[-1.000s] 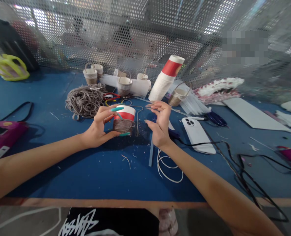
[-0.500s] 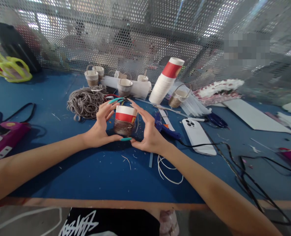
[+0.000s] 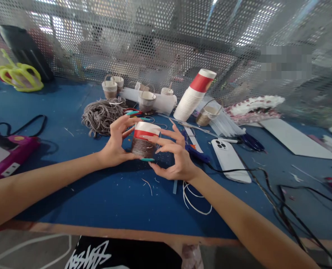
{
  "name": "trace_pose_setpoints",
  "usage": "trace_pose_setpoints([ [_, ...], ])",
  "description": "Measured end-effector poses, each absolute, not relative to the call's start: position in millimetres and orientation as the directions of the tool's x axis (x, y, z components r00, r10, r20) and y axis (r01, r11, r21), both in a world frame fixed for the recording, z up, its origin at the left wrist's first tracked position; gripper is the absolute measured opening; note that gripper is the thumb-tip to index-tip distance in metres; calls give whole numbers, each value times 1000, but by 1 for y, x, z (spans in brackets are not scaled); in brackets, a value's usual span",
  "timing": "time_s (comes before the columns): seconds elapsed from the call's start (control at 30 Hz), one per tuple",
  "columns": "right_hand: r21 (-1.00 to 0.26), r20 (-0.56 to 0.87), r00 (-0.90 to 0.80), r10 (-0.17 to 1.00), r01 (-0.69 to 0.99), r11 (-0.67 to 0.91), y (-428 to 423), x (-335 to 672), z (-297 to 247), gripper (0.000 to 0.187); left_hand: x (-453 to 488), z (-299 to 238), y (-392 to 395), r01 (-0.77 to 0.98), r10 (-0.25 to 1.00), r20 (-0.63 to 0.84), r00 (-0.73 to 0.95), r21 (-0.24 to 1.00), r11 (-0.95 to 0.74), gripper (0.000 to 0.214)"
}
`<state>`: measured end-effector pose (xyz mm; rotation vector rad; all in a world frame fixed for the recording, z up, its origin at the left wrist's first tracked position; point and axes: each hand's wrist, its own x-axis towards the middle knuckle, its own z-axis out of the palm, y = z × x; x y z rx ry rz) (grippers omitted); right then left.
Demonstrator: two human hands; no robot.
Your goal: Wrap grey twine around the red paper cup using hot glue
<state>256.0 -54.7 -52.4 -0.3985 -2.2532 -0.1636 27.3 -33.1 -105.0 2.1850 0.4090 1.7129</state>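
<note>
A paper cup (image 3: pixel 146 129), white at the rim with a red band, has brown cord (image 3: pixel 142 148) wound round its lower half. My left hand (image 3: pixel 117 144) grips the cup from the left, thumb at its base and long turquoise nails by its rim. My right hand (image 3: pixel 178 157) is at the cup's right side, its fingers apart. Its index and middle fingertips reach across the front, seemingly touching the cup near the top of the cord, and its thumb is near the base. Behind my left hand lies a heap of grey-brown cord (image 3: pixel 98 117).
At the back stand a leaning stack of paper cups (image 3: pixel 192 99) and several small cord-wrapped cups with handles (image 3: pixel 147 101). Right of my hand lie a blue glue gun (image 3: pixel 198 154), a white phone (image 3: pixel 230 160) and black cables (image 3: pixel 262 183). A purple power strip (image 3: pixel 17 153) is at left.
My right hand has let its fingers move off the cup's rim and right edge to its front, spreading apart. My left hand keeps hold. The view has shifted slightly.
</note>
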Motion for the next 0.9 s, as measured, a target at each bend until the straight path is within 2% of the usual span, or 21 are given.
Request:
trace_pose_setpoints([
  [0.1,-7,759,-618,206,308,951,-53,258,-53,43,28,-106,-33,10,452,869,199,460,-888,109],
  [0.4,142,760,-642,98,312,940,-50,262,-49,43,27,-104,-33,-4,469,861,194,479,-878,102],
  [0.53,269,748,-664,-1,302,915,-46,269,-44,42,27,-107,-31,-24,472,858,203,487,-873,103],
  [0.63,275,791,-609,-61,264,925,-44,271,-44,43,27,-109,-29,-38,475,855,209,493,-869,104],
  [0.73,142,853,-521,29,285,948,-46,268,-48,53,27,-110,-29,-11,508,838,201,520,-854,105],
  [0.83,-122,879,-387,279,383,915,-52,258,-58,57,26,-109,-31,68,551,819,158,548,-834,107],
  [0.9,-354,812,-319,489,396,847,-57,252,-64,51,26,-108,-32,128,556,822,123,543,-830,106],
])
